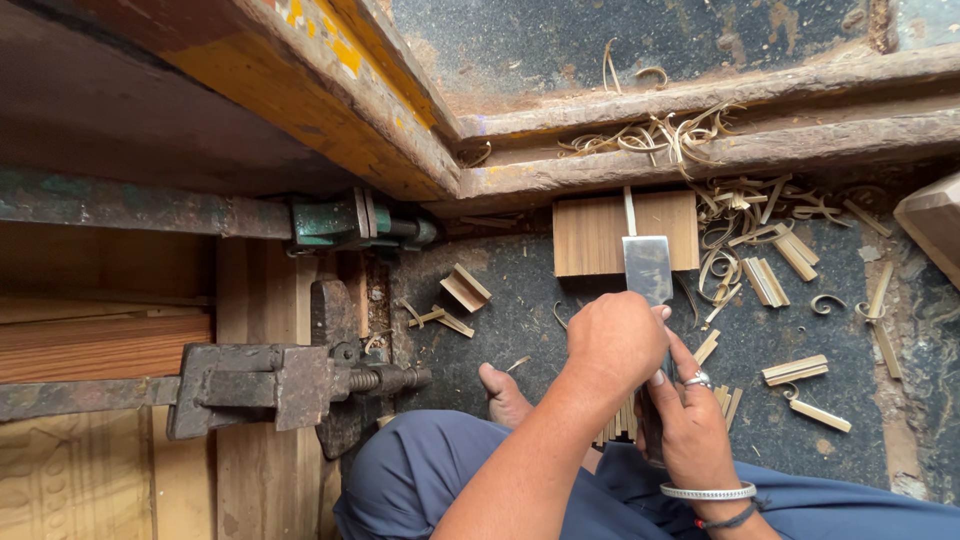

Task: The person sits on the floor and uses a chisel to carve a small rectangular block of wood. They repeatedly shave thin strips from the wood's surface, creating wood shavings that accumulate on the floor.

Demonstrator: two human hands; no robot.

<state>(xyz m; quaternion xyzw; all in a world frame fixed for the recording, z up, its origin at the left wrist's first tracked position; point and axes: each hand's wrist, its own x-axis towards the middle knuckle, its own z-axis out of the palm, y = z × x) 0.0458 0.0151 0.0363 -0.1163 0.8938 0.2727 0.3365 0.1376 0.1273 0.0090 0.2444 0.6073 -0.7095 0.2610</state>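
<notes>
Soft even daylight, sharp, upper-left shadow

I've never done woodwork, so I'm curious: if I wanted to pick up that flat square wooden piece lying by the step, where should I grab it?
Probably by its left edge, coming from the left. The flat wooden piece lies flat against the step, so the far side is blocked. The wide chisel blade, held by the left hand and right hand, covers its middle. Its left side is open floor.

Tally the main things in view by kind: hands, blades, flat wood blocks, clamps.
Hands: 2, left hand and right hand
Chisel blade: 1
Flat wood block under the blade: 1
Metal clamps: 2, green clamp and grey clamp
Loose offcuts and shavings: too many to count
Total: 6
</notes>
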